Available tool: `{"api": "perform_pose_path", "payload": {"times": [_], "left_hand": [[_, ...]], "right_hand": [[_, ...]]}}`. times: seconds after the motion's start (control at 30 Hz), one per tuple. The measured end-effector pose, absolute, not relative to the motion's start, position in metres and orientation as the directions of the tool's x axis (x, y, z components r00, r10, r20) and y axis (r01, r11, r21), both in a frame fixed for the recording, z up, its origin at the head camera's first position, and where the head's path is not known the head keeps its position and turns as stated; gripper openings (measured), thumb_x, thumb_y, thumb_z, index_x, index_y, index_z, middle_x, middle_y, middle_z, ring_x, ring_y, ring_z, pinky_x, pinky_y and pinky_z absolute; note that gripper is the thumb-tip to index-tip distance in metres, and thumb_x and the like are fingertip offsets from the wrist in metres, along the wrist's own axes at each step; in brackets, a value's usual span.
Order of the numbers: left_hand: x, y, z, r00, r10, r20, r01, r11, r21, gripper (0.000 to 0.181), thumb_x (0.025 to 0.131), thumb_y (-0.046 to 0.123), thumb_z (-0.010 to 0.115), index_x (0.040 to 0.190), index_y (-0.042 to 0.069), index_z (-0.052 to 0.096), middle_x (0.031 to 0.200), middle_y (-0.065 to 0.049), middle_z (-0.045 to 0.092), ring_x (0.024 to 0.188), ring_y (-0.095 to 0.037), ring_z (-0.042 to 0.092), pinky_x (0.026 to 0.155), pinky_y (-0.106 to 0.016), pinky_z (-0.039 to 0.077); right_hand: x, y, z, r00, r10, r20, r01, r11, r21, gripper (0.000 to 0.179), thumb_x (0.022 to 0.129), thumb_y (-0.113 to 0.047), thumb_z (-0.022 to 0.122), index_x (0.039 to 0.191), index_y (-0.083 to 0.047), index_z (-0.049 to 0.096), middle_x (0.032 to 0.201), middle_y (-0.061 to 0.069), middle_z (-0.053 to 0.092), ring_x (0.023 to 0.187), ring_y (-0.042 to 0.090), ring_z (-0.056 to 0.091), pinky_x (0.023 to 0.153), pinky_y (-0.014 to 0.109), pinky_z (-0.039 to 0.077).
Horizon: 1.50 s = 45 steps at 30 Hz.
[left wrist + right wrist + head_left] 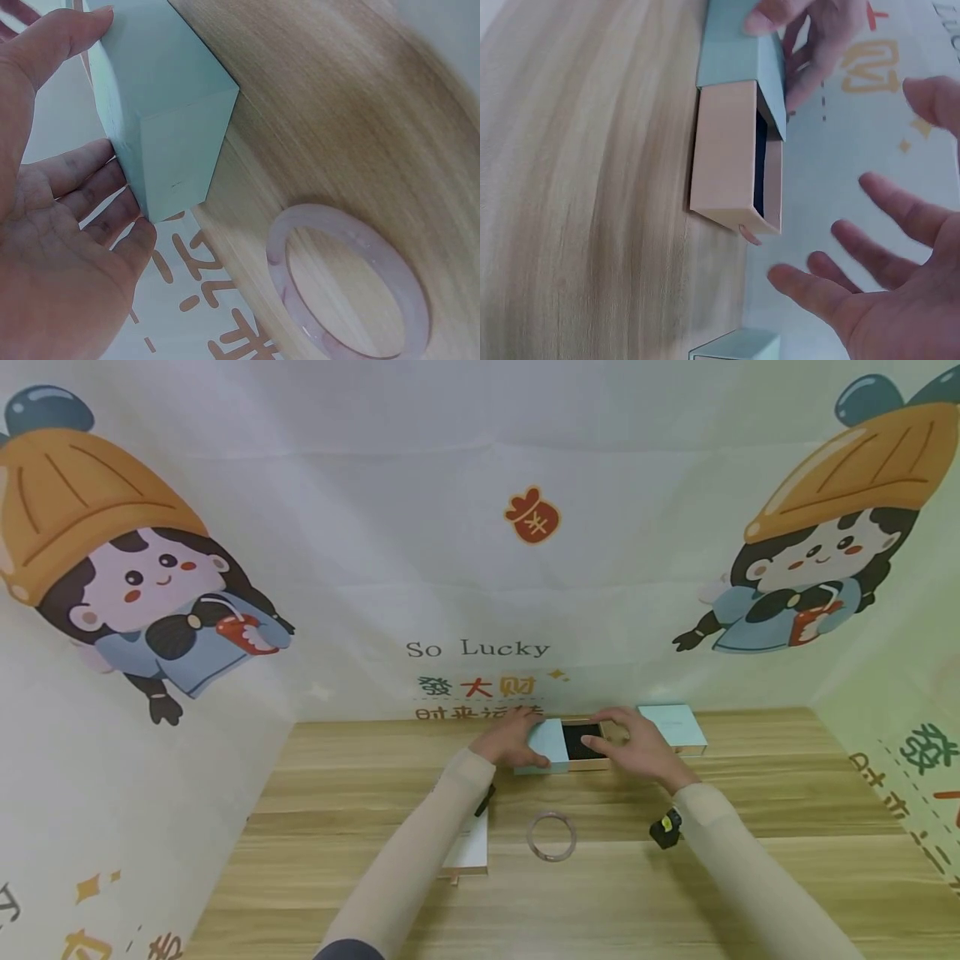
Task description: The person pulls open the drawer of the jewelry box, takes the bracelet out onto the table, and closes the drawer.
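Note:
A mint-green drawer box (551, 747) lies at the back of the table, its peach-pink drawer (724, 150) pulled partly out to the right. Black lining (574, 743) shows inside the drawer. My left hand (512, 742) grips the mint sleeve, thumb on the near side and fingers on the far side. Over the drawer's right end, my right hand (637, 745) hovers with fingers spread; in the right wrist view they are apart from the box. A pale pinkish-purple bangle (409, 300) lies on the table in front of the box.
Another mint box (670, 725) stands at the back right, close behind my right hand. Under my left forearm, a white-topped box (471, 852) is partly hidden. The printed backdrop (480, 568) rises right behind the wooden table (600, 893).

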State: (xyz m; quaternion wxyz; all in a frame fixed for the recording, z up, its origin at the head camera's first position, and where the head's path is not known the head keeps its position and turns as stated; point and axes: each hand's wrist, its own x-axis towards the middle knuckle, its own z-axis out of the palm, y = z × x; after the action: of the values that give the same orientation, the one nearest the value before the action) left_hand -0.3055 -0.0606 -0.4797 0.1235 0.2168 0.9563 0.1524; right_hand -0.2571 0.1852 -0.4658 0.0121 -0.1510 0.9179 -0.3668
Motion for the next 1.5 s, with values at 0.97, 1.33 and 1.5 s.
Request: {"api": "perform_pose_path", "payload": {"times": [0.97, 1.33, 1.5], "left_hand": [[-0.305, -0.062, -0.480, -0.873, 0.456, -0.173, 0.371, 0.850, 0.373, 0.085, 0.086, 0.042, 0.081, 0.156, 0.013, 0.042, 0.169, -0.010, 0.029, 0.158, -0.033, 0.024, 0.129, -0.047, 0.025], [-0.306, -0.062, -0.482, -0.875, 0.450, -0.178, 0.362, 0.853, 0.375, 0.086, 0.086, 0.042, 0.081, 0.157, 0.013, 0.042, 0.169, -0.009, 0.028, 0.158, -0.032, 0.022, 0.129, -0.047, 0.024], [-0.307, -0.062, -0.483, -0.876, 0.451, -0.172, 0.368, 0.854, 0.367, 0.086, 0.086, 0.042, 0.081, 0.157, 0.013, 0.042, 0.169, -0.009, 0.028, 0.158, -0.032, 0.023, 0.129, -0.046, 0.024]], "right_hand": [[-0.290, 0.194, -0.482, -0.951, -0.217, -0.222, 0.019, 0.673, -0.739, 0.044, 0.108, -0.018, 0.036, 0.132, 0.013, 0.056, 0.104, 0.023, 0.069, 0.079, 0.022, 0.072, 0.076, 0.037, 0.063], [-0.294, 0.192, -0.500, -0.969, -0.214, -0.124, -0.084, 0.755, -0.650, 0.038, 0.101, -0.006, 0.046, 0.130, 0.015, 0.060, 0.096, 0.023, 0.074, 0.065, 0.017, 0.072, 0.075, 0.039, 0.062], [-0.291, 0.190, -0.500, -0.982, -0.164, -0.092, -0.064, 0.753, -0.655, 0.033, 0.100, -0.005, 0.050, 0.122, 0.013, 0.066, 0.097, 0.023, 0.075, 0.068, 0.019, 0.072, 0.079, 0.044, 0.062]]}}
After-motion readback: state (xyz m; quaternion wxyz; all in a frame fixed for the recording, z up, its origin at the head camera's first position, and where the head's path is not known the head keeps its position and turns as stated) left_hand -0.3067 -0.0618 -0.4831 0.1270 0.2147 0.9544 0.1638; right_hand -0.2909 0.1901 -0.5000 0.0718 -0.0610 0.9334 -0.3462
